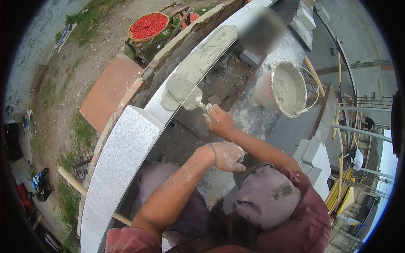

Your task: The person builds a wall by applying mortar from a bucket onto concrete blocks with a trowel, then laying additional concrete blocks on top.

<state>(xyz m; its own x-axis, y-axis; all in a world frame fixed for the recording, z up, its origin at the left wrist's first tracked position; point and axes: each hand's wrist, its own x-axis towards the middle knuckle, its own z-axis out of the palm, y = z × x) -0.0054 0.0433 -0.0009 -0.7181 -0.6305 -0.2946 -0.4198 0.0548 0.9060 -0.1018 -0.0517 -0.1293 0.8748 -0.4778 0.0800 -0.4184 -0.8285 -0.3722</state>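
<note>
My right hand [220, 122] is closed round the handle of a mortar-coated trowel [193, 100]. Its blade lies at the edge of a bed of wet grey mortar [202, 59], spread along the top of the white block wall [157, 103]. Nearer to me, a large white block [122, 156] sits on that wall, just short of the mortar. My left hand [228, 156], dusted with dried mortar, is curled shut above my knees; what it holds, if anything, is hidden. To the right of my right hand stands a bucket [266, 90] of mortar with a wire handle.
White blocks [314, 158] are stacked at my right. A wooden pole [72, 180] crosses under the wall at left. Outside lie a brown board [110, 90] and a round tray of red chillies [148, 27] on a wooden stand. A blurred round patch [261, 31] covers the wall's far end.
</note>
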